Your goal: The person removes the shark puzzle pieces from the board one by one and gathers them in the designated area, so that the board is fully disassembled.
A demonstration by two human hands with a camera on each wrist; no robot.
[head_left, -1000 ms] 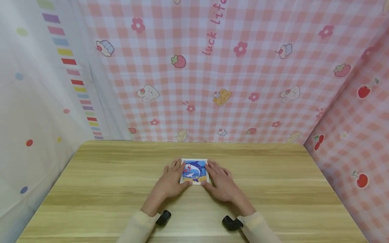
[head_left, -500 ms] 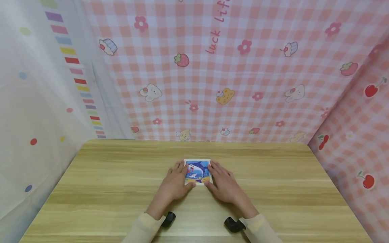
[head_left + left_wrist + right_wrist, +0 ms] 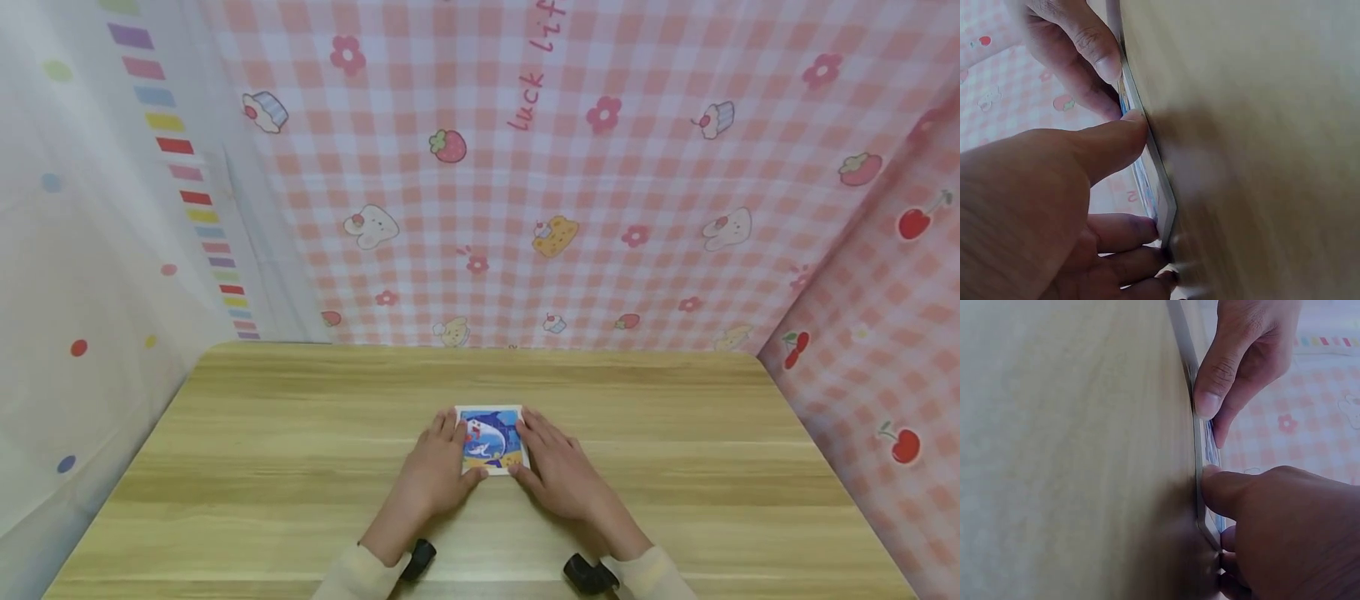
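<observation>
A small square picture puzzle [image 3: 491, 439] with a white frame lies flat on the wooden table, showing a blue shark-like sea animal over yellow sand. My left hand [image 3: 435, 471] holds its left side, thumb on the near edge and fingers along the side. On the opposite side my right hand [image 3: 558, 475] grips it the same way. The left wrist view shows the left thumb [image 3: 1116, 142] on the rim of the puzzle [image 3: 1159, 178], fingertips at the corner. From the right wrist, the right thumb [image 3: 1225, 487] presses the frame's edge, with the other fingers partly hidden.
The light wooden table [image 3: 262, 442] extends around both hands. A pink checked cloth [image 3: 495, 183] hangs behind its back edge, another checked cloth [image 3: 862, 367] at the right, and a white dotted cloth [image 3: 97, 292] at the left. Black wrist devices [image 3: 588, 573] sit at both cuffs.
Both hands have slid the puzzle a short way toward the person over the last half second. Their hold on it looks the same. The head view has shifted slightly.
</observation>
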